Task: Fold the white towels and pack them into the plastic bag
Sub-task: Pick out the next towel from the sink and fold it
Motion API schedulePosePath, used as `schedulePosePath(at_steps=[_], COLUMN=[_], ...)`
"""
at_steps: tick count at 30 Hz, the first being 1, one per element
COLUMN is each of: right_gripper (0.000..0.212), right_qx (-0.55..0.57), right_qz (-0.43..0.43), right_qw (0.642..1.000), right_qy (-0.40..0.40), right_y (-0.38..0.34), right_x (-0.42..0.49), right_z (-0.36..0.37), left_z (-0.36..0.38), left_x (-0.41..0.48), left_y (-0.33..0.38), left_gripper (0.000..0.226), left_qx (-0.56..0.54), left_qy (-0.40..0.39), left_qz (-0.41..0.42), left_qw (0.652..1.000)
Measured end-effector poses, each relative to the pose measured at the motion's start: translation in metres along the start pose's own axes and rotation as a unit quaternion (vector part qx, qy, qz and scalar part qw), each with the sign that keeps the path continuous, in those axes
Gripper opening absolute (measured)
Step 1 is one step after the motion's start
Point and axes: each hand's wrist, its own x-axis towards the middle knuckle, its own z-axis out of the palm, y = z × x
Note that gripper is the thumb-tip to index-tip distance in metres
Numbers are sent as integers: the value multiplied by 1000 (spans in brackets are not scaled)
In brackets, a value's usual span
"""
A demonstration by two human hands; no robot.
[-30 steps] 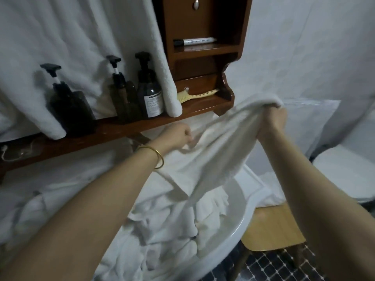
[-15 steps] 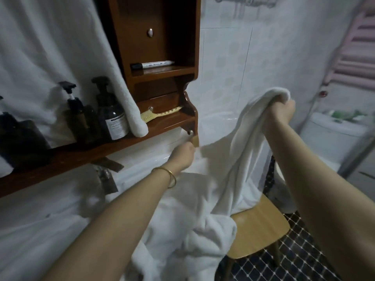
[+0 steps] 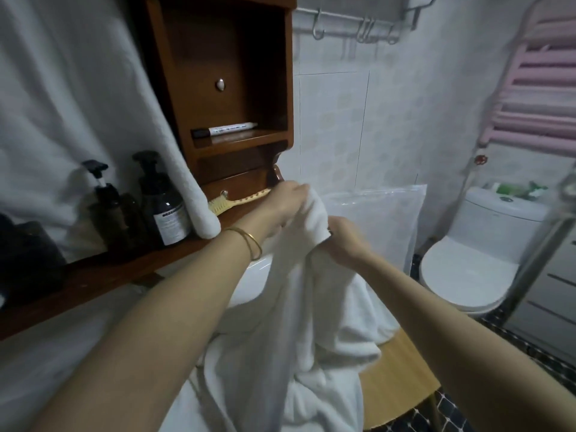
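The white towel hangs in the air in front of the person, held up by its top edge. Its lower part falls in loose folds onto the wooden stool and against the white basin. The left hand and the right hand are close together at that top edge, almost touching. The fingers of both hands are curled tight around the cloth, so each hand grips the towel. I judge that the two ends are being brought together for a first fold in half, so this towel is only at the start of folding. The plastic bag stands upright against the tiled wall, just behind the hands. It looks flat, and I see no towel in it, so the packing seems not yet begun. More white cloth hangs at the left, perhaps another towel to fold, but I cannot tell. On the wooden shelf stands a dark pump bottle with a white label. The label has printed lines, but they are too small to read. The marker pen in the cabinet also carries writing, and this too is not readable. I see no brand on the bag.
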Motion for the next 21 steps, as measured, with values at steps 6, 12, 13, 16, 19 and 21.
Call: schedulePosePath(at_steps=[6,12,13,16,19,21], right_gripper=[14,16,18,22,20,18], right_qx=[111,150,166,207,231,154], right_qz=[35,72,93,155,171,178], right_qw=[993,974,967,941,923,943], right_qy=[30,153,170,216,255,237], right_y=[10,13,16,19,21,30], right_x=[1,6,8,13,16,13], right_z=[-18,-35,-38,-46,-55,-60], left_z=[-12,15,18,30,35,26], left_x=[-18,-36,-38,-41,-44,-40], left_y=[-64,-114,-116,-119,-133,-137], left_gripper=[82,108,103,72,15,14], left_qx=[147,96,75,136,271,311], left_qy=[-193,-226,-227,-206,-139,-65], left_qz=[-27,-79,-78,-29,28,16], left_qw=[970,966,968,969,952,948])
